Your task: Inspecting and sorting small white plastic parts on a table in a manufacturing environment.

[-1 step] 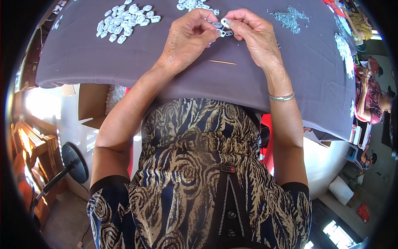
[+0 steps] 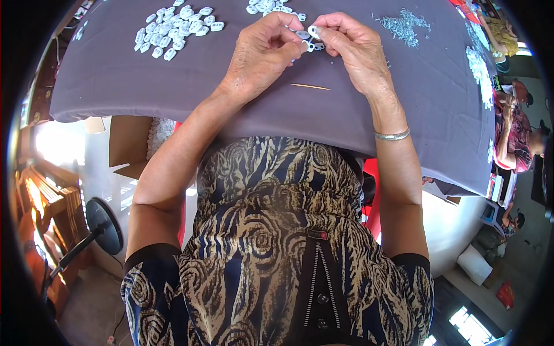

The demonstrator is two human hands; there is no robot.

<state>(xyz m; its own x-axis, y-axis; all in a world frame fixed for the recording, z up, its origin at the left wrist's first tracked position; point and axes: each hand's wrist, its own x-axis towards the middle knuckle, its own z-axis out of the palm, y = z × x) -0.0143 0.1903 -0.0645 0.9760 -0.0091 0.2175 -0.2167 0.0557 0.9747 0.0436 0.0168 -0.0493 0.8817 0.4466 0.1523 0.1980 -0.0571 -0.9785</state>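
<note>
Head view: two small white pieces close together at the fingertips

Nearest, a patterned top (image 2: 254, 242), then the near edge of a dark tablecloth (image 2: 144, 86). A thin wooden stick (image 2: 310, 86) lies on the cloth, short of both hands. Bangle (image 2: 392, 136) on the right wrist.

Beyond the stick, the right hand (image 2: 355, 52) pinches a white piece (image 2: 313, 30) between thumb and forefinger. Left hand (image 2: 259, 55): fingers narrow, apparently gripping a ring-ended piece (image 2: 309, 45) at the tips. The two pieces sit between the hands; cannot tell whether they are joined.

Step in hand, by my reading: fine two-handed fitting or adjusting. Next move seems to call for steady pinches and small, careful alignment.

Farther out: a pile of white pieces (image 2: 179, 29) to the left, a smaller cluster (image 2: 268, 6) past the hands, thin pale slivers (image 2: 405, 27) to the right.
</note>
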